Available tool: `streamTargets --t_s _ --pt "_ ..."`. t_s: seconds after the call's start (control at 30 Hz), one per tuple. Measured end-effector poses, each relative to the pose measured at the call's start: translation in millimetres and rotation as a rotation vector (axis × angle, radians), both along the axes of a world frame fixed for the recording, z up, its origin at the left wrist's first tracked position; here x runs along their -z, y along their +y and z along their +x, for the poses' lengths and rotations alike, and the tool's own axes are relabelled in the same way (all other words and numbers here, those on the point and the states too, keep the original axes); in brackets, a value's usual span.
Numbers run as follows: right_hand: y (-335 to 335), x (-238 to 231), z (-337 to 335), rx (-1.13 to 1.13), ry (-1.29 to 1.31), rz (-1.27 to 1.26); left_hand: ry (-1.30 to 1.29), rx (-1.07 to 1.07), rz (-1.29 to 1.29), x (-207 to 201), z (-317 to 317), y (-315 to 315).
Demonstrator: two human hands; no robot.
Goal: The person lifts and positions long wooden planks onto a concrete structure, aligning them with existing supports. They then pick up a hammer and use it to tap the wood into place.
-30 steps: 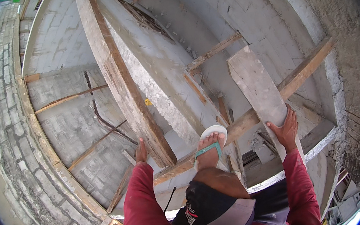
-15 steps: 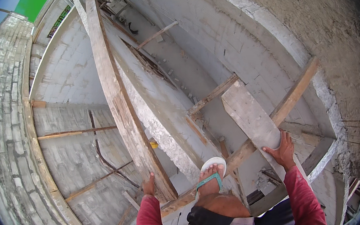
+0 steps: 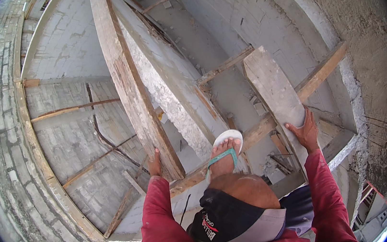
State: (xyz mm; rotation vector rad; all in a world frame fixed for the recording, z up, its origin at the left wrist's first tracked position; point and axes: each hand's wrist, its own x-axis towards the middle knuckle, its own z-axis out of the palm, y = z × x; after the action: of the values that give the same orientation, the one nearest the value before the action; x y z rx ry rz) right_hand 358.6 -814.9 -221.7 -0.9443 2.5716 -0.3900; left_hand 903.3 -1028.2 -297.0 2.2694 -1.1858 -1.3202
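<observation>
My left hand grips the left edge of a long, weathered wooden beam near its close end, thumb side showing and the other fingers hidden. On the right, my right hand grasps a wide greyish plank, its thumb on the upper face and its fingers at the right edge. Both timbers meet a crosswise wooden beam that spans the opening. Between my hands, my foot in a white flip-flop with a green strap stands by that crosswise beam, with the knee bent.
A rough-topped block wall runs away between the timbers. Below lies a deep grey floor with scattered debris. Unplastered block wall bounds the left, and a rough concrete surface the right. Thin rods stick out there.
The view has tipped downward, so the timbers, my hands and my foot appear higher in it. My bent knee shows larger. Both hands stay on the same timbers.
</observation>
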Motion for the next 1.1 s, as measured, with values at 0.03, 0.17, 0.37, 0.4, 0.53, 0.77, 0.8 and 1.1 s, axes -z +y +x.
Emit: streamTargets --t_s 0.03,0.17,0.37,0.4,0.53,0.77,0.8,1.1 --pt "1.2 -0.9 0.7 -0.005 -0.027 0.026 -0.011 -0.020 0.036 -0.8 6.3 6.1" --pt "-5.7 -3.0 -4.7 -0.012 -0.053 0.047 0.009 -0.052 0.096 29.1 34.1 26.1" --pt "-7.7 -3.0 -17.0 -0.002 -0.218 0.041 -0.004 -0.108 0.105 54.4 53.5 54.9" --pt "-8.0 -2.7 -18.4 -0.001 -0.228 0.046 -0.040 -0.093 0.108 53.7 53.3 52.3" --pt "-8.8 -6.2 -19.9 0.000 -0.233 0.041 -0.152 -0.035 0.143 41.5 41.2 50.2" --pt "-9.8 -5.0 -20.2 0.001 -0.245 0.030 -0.314 -0.058 0.153 40.4 58.0 55.3" --pt "-9.1 -3.4 -20.0 -0.005 -0.230 0.036 -0.365 -0.072 0.168 44.2 59.4 54.9" --pt "-0.8 5.4 -27.8 -0.037 -0.170 0.065 -0.294 -0.045 0.080 40.9 42.8 54.8"
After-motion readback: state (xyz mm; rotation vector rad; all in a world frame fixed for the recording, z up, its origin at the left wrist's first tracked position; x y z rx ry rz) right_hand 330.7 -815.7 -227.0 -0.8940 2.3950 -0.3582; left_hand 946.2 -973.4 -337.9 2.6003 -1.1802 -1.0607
